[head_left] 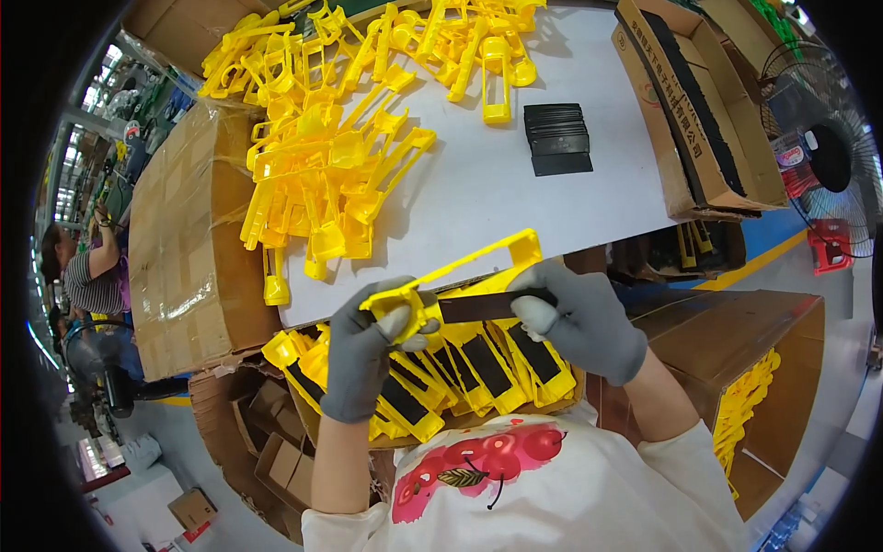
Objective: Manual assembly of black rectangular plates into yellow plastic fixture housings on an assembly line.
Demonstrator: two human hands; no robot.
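My left hand (361, 350), in a grey glove with pale fingertips, is closed round the cupped end of a yellow plastic frame (526, 247). The frame points up to the right above the table's near edge. My gloved right hand (589, 317) pinches a flat black strip (474, 307), whose far end lies against the frame near my left fingers. Under both hands are several yellow frames with black strips in them (483, 363), packed in a cardboard box. A fanned stack of black strips (559, 138) lies on the white tabletop (460, 198).
Loose yellow frames (322, 175) are heaped across the table's left and back. A carton (676, 101) holding black strips stands at its right edge. Large cardboard boxes (189, 239) flank the left; an open carton (736, 368) with yellow parts sits right. A fan (828, 156) stands beyond.
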